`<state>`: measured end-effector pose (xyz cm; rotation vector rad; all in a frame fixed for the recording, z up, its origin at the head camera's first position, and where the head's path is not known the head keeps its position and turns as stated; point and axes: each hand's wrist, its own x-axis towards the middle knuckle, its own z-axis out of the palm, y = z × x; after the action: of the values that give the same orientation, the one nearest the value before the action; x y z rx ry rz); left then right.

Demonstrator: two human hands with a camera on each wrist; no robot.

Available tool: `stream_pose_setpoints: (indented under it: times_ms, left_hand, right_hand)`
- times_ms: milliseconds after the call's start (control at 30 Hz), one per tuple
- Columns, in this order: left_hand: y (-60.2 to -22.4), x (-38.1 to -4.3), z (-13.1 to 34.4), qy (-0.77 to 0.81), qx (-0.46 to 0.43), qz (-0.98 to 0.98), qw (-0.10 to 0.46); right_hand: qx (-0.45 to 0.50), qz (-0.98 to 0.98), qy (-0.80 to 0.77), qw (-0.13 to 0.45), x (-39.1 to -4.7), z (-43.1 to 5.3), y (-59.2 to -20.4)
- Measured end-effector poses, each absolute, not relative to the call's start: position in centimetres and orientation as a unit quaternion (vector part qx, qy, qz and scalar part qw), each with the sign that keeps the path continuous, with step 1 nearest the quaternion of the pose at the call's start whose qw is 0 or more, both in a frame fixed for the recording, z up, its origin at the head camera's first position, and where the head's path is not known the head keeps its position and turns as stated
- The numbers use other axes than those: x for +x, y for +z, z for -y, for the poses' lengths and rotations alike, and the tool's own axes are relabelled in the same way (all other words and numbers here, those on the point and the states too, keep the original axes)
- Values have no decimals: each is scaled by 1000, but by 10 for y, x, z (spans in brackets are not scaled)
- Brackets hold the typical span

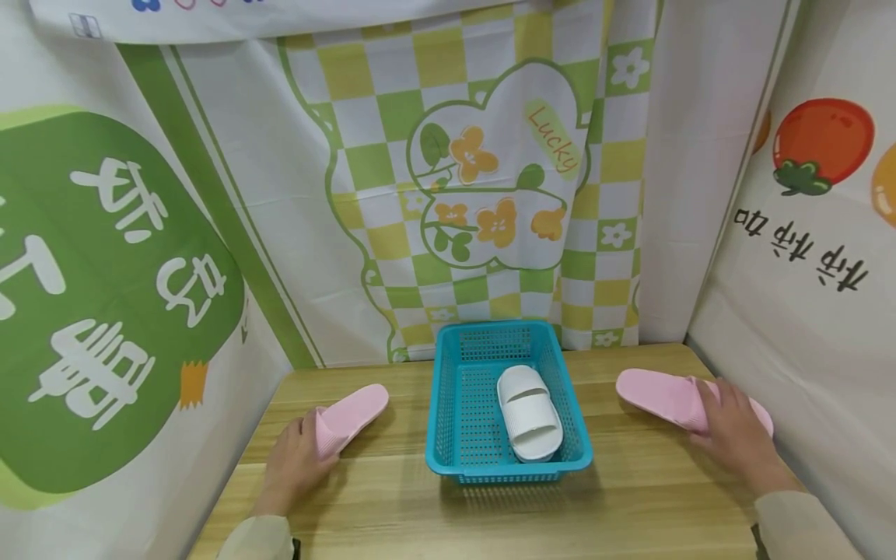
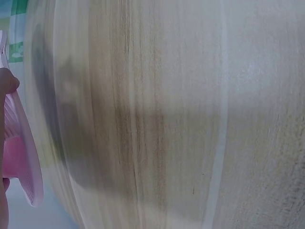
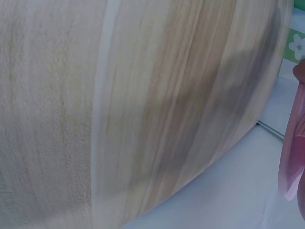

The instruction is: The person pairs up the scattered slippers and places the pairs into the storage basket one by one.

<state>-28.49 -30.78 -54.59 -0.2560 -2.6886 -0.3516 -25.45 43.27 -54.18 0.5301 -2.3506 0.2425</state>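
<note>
My left hand (image 1: 294, 459) grips a pink slipper (image 1: 357, 408) by its strap side, left of the basket, the sole's far end pointing up and to the right. On the right, my right hand (image 1: 738, 432) holds the matching pink slipper (image 1: 654, 393) around its strap, with one end pointing toward the basket. In the left wrist view, the thumb presses the edge of the pink slipper (image 2: 29, 167), whose shadow falls on the wood. The right wrist view catches only part of the other pink slipper (image 3: 289, 167) and a fingertip (image 3: 299, 70) at its edge.
Between the hands stands a blue-green plastic basket (image 1: 439, 404) with perforated walls. White slide footwear (image 1: 530, 412) lies in its right half. The wooden table (image 1: 378, 505) is bounded by printed cloth at the back (image 1: 385, 194) and both sides.
</note>
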Motion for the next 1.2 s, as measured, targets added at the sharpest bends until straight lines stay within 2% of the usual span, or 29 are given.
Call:
stream_pose_setpoints:
  times_ms: [233,600,867,1200]
  left_hand:
    - [-539,-285,301,-126,-96,965,209]
    - [-535,-285,293,-114,-136,947,267]
    - [-530,-282,288,-114,-146,942,279]
    - [-521,-288,278,-104,-206,902,364]
  right_hand:
    - [242,891,68,377,-259,-433,-532]
    - [245,892,35,378,-260,-424,-519]
    - [254,889,25,381,-261,-419,-515]
    - [274,884,8,379,-262,-412,-505]
